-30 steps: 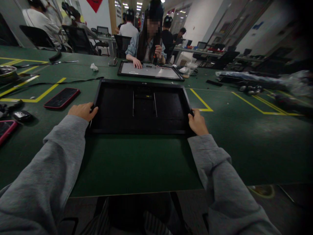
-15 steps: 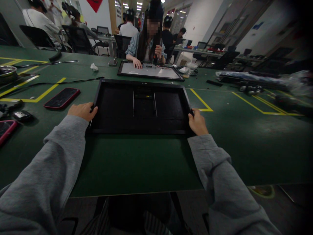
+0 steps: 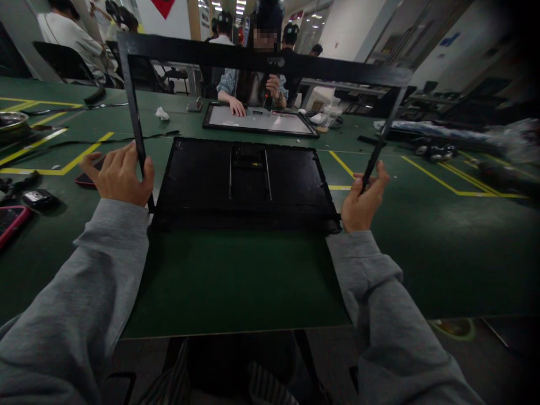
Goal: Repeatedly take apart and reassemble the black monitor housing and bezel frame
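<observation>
A thin black monitor bezel (image 3: 202,52) stands tilted up, its far side raised and its near side down by the front edge of a black monitor back cover (image 3: 194,180). My left hand (image 3: 122,174) grips the bezel's left side between thumb and fingers. On the other side, my right hand (image 3: 363,199) holds the bezel's right bar, fingers curled around it. The back cover lies flat on the green table, its inside facing up, with two metal rails in the middle. Whether the bezel's near bar touches the cover is too dark to tell.
Across the green table (image 3: 236,287), a co-worker's hands (image 3: 237,107) are at a display panel (image 3: 278,122). A red-edged phone (image 3: 86,179) lies partly behind my left hand, near a mouse (image 3: 37,198) and a pink-edged phone (image 3: 12,222). Plastic-wrapped parts (image 3: 442,130) lie right.
The bezel has come off the back cover and swung upward at its far side. Both hands have risen with it, and the right has moved slightly outward. The cover stays in place.
</observation>
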A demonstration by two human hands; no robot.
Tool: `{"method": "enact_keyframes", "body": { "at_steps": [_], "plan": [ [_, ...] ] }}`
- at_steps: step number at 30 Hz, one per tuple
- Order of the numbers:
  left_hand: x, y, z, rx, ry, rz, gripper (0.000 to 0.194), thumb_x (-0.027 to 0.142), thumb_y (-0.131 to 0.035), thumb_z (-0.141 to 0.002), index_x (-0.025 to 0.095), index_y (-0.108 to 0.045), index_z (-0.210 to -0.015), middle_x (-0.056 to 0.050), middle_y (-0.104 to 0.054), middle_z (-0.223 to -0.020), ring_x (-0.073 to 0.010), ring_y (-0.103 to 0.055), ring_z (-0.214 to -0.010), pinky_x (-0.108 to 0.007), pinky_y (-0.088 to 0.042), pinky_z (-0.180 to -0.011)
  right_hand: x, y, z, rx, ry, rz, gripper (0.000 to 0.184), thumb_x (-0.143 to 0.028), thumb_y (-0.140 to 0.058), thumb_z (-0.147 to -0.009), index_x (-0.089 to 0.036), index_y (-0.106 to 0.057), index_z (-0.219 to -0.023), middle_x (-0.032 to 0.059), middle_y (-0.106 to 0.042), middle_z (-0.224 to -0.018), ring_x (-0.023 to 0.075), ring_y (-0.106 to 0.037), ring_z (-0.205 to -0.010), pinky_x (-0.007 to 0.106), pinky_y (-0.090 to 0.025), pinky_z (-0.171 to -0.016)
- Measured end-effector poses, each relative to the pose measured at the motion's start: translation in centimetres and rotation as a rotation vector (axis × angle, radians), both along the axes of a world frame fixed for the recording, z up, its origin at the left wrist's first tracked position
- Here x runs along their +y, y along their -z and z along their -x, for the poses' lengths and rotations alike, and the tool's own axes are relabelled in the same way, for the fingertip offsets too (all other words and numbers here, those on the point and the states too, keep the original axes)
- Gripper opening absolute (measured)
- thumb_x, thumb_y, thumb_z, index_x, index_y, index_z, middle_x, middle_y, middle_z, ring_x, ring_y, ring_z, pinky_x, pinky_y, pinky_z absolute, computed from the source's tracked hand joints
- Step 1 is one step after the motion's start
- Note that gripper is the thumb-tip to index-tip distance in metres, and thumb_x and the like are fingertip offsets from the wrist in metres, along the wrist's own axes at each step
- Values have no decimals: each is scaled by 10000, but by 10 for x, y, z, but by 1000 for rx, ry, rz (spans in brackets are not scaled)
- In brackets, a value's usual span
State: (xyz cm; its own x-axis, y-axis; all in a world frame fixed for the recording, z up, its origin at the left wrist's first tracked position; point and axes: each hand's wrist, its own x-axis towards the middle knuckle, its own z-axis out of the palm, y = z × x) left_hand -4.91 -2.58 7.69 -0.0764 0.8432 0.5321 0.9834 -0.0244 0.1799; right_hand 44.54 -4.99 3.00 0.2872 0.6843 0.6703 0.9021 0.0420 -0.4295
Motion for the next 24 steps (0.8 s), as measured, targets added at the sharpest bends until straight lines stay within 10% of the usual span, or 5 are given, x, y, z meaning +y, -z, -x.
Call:
{"method": "enact_keyframes", "body": {
  "at_steps": [9, 14, 24],
  "plan": [
    [0, 9, 0, 58, -13, -38, 506, 441, -314, -998, 181, -571, -1347, -74, -438, -1561, -332, -94, -1533, -666, 65, -1139, 2, 2, -1, -41, 64, -57, 521, -314, -313, -991, -130, -375, -1474, 174, -625, -1281, 318, -507, -1218, 493, -385, -1063],
    [10, 18, 4, 77, 37, 142, 473, 410, -400, -966, 102, -665, -1208, -150, -472, -1523, -428, -97, -1510, -782, 103, -1068, 12, 15, -10, 28, -31, 191, 496, -306, -372, -959, -177, -439, -1433, 153, -683, -1191, 310, -613, -1134, 507, -461, -998],
    [11, 24, 4, -61, 135, 269, 376, 400, -486, -889, 245, -725, -1135, -73, -566, -1451, -428, -55, -1523, -767, 197, -1063, 26, 38, -25, 11, -30, 217, 464, -236, -471, -856, -121, -587, -1291, 190, -677, -1188, 320, -623, -1129, 515, -470, -1018]
  ]
}}
